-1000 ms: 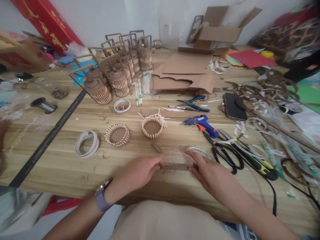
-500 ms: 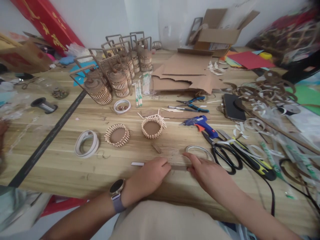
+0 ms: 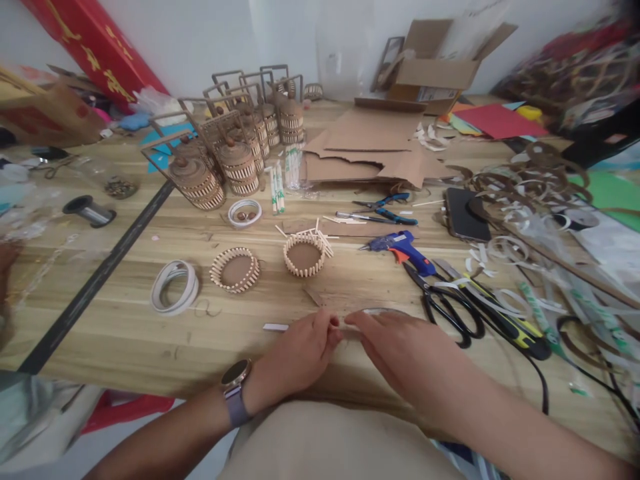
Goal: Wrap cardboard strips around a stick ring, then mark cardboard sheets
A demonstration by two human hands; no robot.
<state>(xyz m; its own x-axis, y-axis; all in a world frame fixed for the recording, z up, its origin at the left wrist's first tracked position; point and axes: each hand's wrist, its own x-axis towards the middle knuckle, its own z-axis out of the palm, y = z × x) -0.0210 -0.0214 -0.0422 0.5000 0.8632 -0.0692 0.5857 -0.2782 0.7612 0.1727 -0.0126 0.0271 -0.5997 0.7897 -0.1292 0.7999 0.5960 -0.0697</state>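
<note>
My left hand [image 3: 307, 343], a watch on its wrist, is closed with thumb and fingertips pinched on a narrow strip [image 3: 353, 335] just above the table's near edge. Close beside it, my right hand [image 3: 395, 347] has its fingers bent over the same strip, which shows only in the small gap between the hands. A flat white strip end [image 3: 275, 327] sticks out left of my left hand; whether it is the same piece I cannot tell. A coiled ring [image 3: 383, 311] lies mostly hidden behind my right hand. Beyond my fingers is a small brown scrap [image 3: 313, 296].
Two round stick-walled trays [image 3: 304, 257] and a white tape roll [image 3: 174, 288] lie ahead. To the right are a blue glue gun [image 3: 407, 250], black scissors [image 3: 453, 313], a yellow-black cutter [image 3: 510, 320] and a phone [image 3: 467, 213]. Small handled baskets [image 3: 240, 160] stand behind, beside cardboard [image 3: 370, 130].
My right hand has moved left along the strip, close to my left hand, and now covers most of the coiled ring. My left hand has barely moved.
</note>
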